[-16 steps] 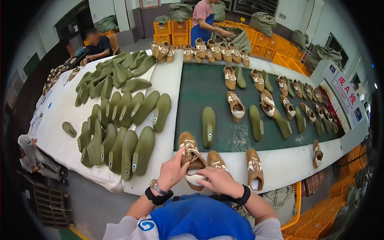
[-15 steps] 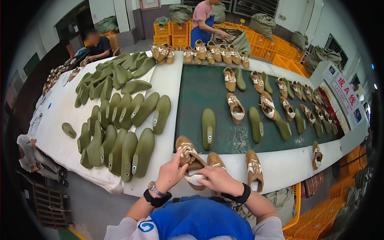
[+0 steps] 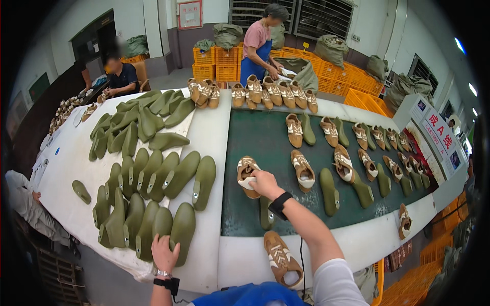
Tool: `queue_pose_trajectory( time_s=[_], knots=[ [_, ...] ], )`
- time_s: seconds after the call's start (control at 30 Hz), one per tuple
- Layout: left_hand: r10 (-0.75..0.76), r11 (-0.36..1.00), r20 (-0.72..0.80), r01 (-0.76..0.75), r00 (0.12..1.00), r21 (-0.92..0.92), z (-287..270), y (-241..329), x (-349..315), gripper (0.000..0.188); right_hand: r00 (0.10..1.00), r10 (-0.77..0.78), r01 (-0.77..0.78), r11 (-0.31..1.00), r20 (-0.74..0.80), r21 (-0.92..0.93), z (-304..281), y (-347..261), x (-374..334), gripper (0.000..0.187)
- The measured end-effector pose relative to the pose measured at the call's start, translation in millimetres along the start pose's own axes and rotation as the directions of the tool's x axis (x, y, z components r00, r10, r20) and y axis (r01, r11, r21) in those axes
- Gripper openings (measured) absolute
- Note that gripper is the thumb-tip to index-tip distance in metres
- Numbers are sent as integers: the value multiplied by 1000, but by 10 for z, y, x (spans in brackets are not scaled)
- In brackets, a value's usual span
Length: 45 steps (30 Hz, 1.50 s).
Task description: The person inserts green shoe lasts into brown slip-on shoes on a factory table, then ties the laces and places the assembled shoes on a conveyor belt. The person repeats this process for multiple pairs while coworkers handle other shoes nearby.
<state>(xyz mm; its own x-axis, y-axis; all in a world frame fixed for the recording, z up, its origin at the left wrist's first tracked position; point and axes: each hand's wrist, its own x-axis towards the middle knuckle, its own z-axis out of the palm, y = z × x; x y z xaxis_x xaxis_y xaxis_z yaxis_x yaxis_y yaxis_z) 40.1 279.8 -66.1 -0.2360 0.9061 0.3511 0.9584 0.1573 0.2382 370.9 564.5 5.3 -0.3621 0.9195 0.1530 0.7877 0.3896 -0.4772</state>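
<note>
My right hand (image 3: 266, 184) grips the heel end of a brown-and-white sneaker (image 3: 247, 171) over the dark green belt. Just nearer lies a green shoe last (image 3: 266, 213), partly covered by my wrist. My left hand (image 3: 165, 254) is at the near edge of the white table, its fingers closed over the near end of a green shoe last (image 3: 163, 223). Several more lasts (image 3: 184, 232) lie in rows beside it. Another brown sneaker (image 3: 282, 259) rests on the white ledge in front of me.
Sneakers (image 3: 302, 171) and lasts (image 3: 329, 191) stand in pairs across the belt. More sneakers (image 3: 273, 93) line the far ledge. Behind it, a person in a blue apron (image 3: 258, 51) handles a sack near orange crates (image 3: 226, 64). Another person (image 3: 122, 76) sits at far left.
Both hands held the sneaker near me; my right hand has carried it forward over the belt. My left hand has let go and moved left to the lasts. The view has tilted up.
</note>
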Motion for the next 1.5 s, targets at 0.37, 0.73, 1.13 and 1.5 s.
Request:
queue_pose_trajectory(
  time_s=[0.37, 0.73, 1.13, 1.5],
  knots=[
    [-56, 998, -75, 57, 996, 9, 72, 24, -8, 43, 984, 56, -48, 997, 166, -53, 944, 868, -51, 58],
    [-242, 970, 26, 242, 970, 0, 118, -30, 47, 53, 879, -292, 146, 917, 377, 370, -378, 322, -2329, 49],
    [-488, 849, 491, 522, 721, 78, 186, 33, 97, 85, 957, -12, -3, 999, 291, 53, 117, 351, -3319, 71],
    [-246, 847, 458, 419, 854, -328, 340, 1, -132, 70, 915, -382, 343, 907, 133, 243, 392, -971, -2753, 63]
  ],
)
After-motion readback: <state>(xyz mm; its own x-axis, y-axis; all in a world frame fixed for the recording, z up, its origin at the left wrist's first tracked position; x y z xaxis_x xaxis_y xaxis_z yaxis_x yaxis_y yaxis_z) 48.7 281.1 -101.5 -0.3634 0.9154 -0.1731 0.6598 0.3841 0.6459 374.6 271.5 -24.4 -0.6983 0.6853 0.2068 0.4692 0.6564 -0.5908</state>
